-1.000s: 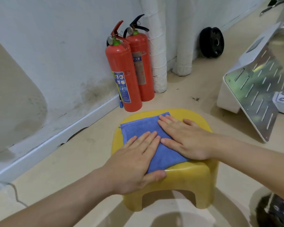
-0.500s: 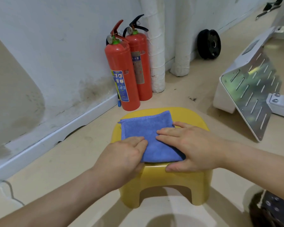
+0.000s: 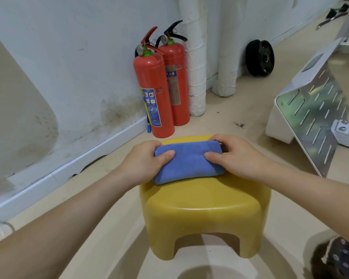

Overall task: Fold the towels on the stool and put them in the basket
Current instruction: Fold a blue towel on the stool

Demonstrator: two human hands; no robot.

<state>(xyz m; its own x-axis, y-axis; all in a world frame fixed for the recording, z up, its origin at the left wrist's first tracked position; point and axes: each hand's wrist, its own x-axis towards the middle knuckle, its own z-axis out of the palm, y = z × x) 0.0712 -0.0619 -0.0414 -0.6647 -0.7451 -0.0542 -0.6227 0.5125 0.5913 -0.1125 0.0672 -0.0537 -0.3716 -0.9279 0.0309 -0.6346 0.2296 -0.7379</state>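
Observation:
A blue towel [image 3: 189, 163], folded into a narrow rectangle, lies across the far half of the yellow plastic stool [image 3: 206, 214]. My left hand [image 3: 143, 160] grips the towel's left end, thumb on top and fingers tucked behind it. At the towel's right end, my right hand [image 3: 236, 156] holds on the same way, thumb pressing the top face. Both hands rest on the stool's seat. No basket can be made out with certainty.
Two red fire extinguishers [image 3: 159, 85] stand against the wall just beyond the stool. White wrapped pipes [image 3: 196, 57] rise behind them. A perforated metal plate on a white base [image 3: 310, 117] sits to the right. A dark patterned object [image 3: 336, 258] lies at the bottom right.
The towel has been folded once more, from a square into a narrow strip. Both hands went from lying flat on it to gripping its two ends farther back on the seat.

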